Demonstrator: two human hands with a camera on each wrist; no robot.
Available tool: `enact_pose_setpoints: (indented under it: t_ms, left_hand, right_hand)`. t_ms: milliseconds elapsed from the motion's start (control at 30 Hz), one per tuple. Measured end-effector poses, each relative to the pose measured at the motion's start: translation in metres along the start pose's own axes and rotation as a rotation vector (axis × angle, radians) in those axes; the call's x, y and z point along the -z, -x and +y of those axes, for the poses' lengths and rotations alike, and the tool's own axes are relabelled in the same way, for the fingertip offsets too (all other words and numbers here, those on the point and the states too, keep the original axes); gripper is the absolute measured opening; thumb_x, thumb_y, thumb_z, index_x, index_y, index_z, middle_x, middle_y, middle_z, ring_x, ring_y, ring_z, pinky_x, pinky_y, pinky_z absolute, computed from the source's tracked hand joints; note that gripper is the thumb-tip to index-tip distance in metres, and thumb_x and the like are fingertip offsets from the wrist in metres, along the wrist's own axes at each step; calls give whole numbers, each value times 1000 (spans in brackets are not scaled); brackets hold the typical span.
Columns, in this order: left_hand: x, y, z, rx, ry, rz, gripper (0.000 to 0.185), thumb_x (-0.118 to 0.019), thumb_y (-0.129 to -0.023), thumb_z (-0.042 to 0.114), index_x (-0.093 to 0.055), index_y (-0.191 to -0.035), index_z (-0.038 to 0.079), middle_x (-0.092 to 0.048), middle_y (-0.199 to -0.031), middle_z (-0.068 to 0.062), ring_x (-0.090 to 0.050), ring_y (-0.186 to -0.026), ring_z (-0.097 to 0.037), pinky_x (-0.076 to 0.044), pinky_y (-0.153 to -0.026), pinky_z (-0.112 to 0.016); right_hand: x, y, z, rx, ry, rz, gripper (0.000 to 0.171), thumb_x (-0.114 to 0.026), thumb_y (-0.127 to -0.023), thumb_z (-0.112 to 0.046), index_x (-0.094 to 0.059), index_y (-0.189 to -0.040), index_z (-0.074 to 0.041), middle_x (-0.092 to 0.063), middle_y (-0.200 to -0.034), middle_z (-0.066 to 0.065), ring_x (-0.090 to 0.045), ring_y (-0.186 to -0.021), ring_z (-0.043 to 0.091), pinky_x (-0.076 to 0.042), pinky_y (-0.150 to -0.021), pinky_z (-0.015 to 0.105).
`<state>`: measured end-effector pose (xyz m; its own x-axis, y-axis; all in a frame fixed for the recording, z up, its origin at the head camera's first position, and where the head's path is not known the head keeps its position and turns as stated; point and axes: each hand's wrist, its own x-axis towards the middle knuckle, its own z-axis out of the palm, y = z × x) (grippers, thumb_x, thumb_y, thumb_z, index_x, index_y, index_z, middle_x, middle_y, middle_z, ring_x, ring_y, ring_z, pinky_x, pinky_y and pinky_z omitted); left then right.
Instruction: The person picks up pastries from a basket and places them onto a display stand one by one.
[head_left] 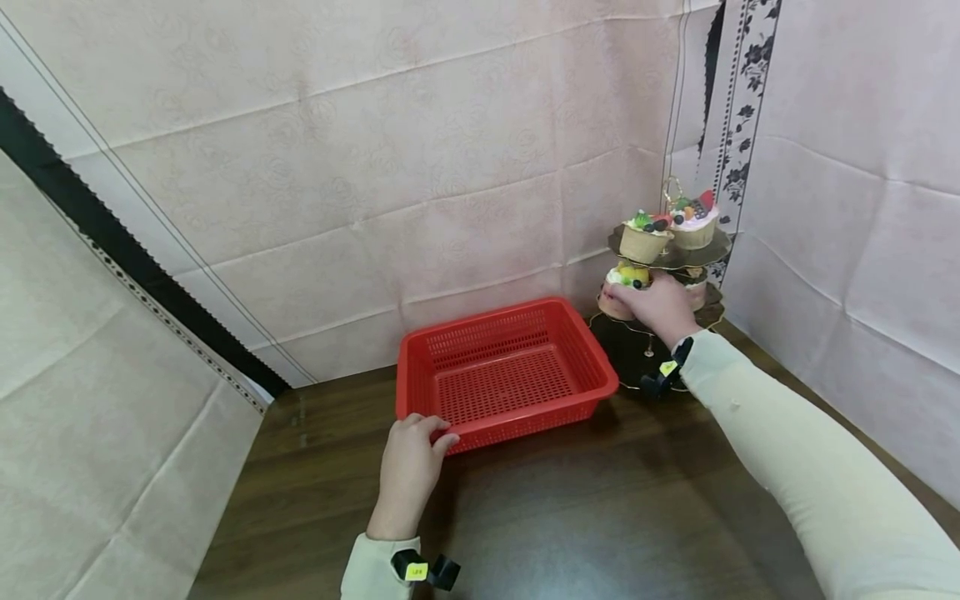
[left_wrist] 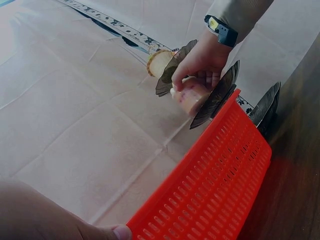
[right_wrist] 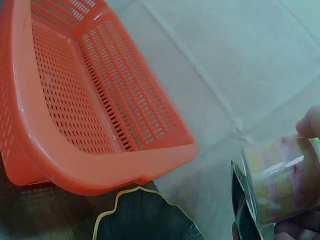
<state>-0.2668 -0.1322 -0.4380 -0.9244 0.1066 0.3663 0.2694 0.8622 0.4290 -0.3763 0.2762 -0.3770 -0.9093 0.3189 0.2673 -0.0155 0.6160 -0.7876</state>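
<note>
A red perforated basket sits empty on the dark wooden table. My left hand grips its near left corner, the thumb tip against the rim. A tiered black stand with gold edges stands right of the basket. My right hand grips a pink layered cupcake on the middle tier; the same cupcake shows in the right wrist view. Two more cupcakes stand on the top tier.
Pink cloth walls enclose the table at the back and both sides. The stand's lowest plate lies close beside the basket's right end. Bare dark tabletop stretches in front of the basket.
</note>
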Motion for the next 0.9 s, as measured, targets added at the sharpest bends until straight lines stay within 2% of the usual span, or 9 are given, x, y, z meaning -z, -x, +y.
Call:
enact_pose_setpoints:
  t_ms: [233, 433, 533, 700, 833, 900]
  left_hand:
    - [-1, -1, 0, 18, 8, 4, 19, -83, -84, 24, -80, -99, 13, -68, -92, -6, -55, -87, -23, -52, -77, -41]
    - [-1, -1, -1, 15, 9, 7, 20, -83, -84, 25, -80, -100, 12, -68, -92, -4, -55, -87, -23, -52, -77, -41]
    - [-1, -1, 0, 24, 14, 2, 21, -83, -84, 26, -80, -100, 13, -68, -92, -4, -55, -87, -23, -52, -78, -41]
    - [-1, -1, 0, 23, 13, 2, 20, -83, -84, 26, -80, -100, 13, -68, -91, -5, -54, -86, -23, -52, -77, -40]
    - [-1, -1, 0, 25, 9, 1, 21, -83, -84, 26, -80, -100, 13, -68, -92, -5, -54, -87, -23, -52, -78, -41]
    - [-1, -1, 0, 27, 6, 2, 21, -83, -84, 26, -80, -100, 13, -68, -93, -5, -55, -87, -24, -53, -78, -41]
  right_hand:
    - [1, 1, 4, -7, 61, 13, 85, -67, -86, -64, -51, -137, 3, -59, -130, 26, -55, -114, 39, -40, -101, 58]
    - [2, 2, 5, 1, 129, 29, 81, -62, -89, -64, -53, -134, 3, -61, -128, 26, -57, -109, 40, -41, -96, 59]
    - [4, 4, 3, -1, 156, 22, 80, -60, -90, -64, -53, -134, 2, -61, -129, 27, -56, -112, 41, -31, -103, 64]
    - [5, 4, 0, 1, 229, 24, 79, -58, -91, -63, -52, -136, 2, -61, -129, 27, -52, -116, 43, -17, -108, 70]
    - [6, 3, 0, 11, 310, 34, 80, -56, -92, -63, -52, -134, 4, -63, -124, 29, -53, -115, 45, -18, -109, 70]
    - [6, 4, 1, 26, 350, 37, 81, -55, -92, -65, -53, -131, 6, -65, -120, 31, -57, -110, 46, -25, -105, 69]
